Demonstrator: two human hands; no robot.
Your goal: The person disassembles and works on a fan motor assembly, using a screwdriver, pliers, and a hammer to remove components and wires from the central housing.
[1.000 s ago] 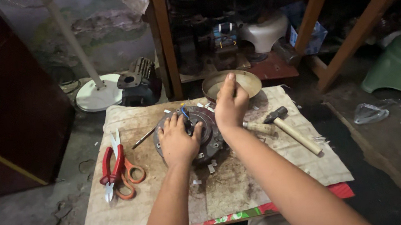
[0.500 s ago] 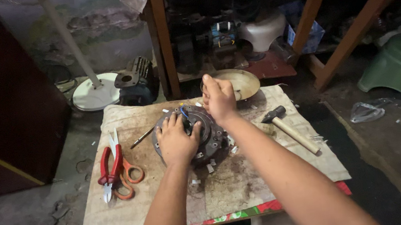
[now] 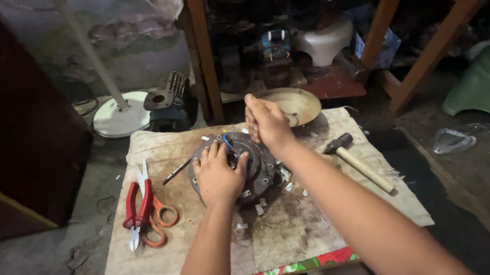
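Right hand [image 3: 266, 123] has drifted back from the bowl [image 3: 296, 105], fingers clenched (contents hidden); left hand [image 3: 218, 173] stays flat, pinning the motor [image 3: 260, 163].

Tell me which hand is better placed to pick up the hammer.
Right, probably. The right hand is raised and free above the round motor part, on the same side as the hammer. The left hand lies flat on the motor part, farther away.
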